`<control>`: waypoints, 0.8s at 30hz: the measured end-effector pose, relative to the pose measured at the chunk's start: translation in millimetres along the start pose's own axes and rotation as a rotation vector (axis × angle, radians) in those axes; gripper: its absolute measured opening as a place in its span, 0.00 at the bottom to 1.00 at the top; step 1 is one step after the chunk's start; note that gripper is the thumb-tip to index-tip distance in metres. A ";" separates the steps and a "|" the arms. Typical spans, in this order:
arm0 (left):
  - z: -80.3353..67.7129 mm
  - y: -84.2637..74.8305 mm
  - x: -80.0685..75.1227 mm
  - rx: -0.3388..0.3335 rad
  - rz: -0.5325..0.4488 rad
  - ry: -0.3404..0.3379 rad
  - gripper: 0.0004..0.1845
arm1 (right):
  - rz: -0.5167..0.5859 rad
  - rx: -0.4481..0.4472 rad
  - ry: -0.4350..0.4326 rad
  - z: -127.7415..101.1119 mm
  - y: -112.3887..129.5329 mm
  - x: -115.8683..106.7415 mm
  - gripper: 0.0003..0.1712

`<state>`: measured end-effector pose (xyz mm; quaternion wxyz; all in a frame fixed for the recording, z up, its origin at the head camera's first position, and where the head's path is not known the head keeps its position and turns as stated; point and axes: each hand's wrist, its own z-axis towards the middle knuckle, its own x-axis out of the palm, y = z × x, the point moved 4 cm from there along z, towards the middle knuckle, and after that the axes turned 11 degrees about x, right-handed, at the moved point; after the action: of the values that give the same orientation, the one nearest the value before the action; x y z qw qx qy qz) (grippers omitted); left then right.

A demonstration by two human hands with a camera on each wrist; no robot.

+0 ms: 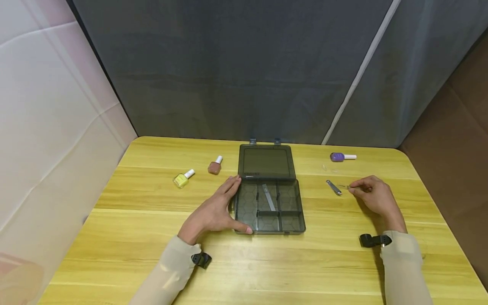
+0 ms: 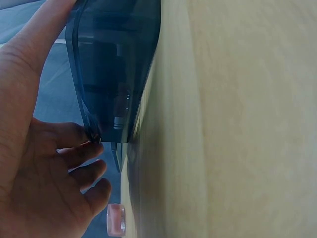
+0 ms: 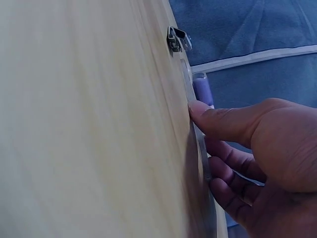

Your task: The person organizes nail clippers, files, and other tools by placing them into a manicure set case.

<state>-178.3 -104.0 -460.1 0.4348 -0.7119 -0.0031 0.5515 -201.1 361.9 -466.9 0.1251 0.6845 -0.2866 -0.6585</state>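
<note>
1. Right hand (image 1: 372, 195), head view: thumb and fingertips pinch a slim tool (image 1: 344, 186) that pokes out to their left, its long axis roughly crosswise, tip toward the nail clipper (image 1: 334, 187). Left hand (image 1: 217, 212): thumb and fingers spread apart, gripping the open box (image 1: 247, 205) just to its right; the lid extends away from the person.
2. Left wrist view: fingertips touch a box corner; a pinkish bottle (image 2: 116, 220) stands past them.
3. Right wrist view: the tool lies along the fingertips, low over the tabletop (image 3: 99, 124).
</note>
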 end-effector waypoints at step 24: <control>-0.5 -0.5 -0.5 0.002 -0.002 -0.005 0.79 | 0.037 -0.016 -0.024 -1.9 11.4 -3.5 0.24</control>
<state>-177.8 -104.2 -459.4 0.4361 -0.7101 -0.0044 0.5527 -201.7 354.3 -457.6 0.1394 0.6703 -0.2951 -0.6664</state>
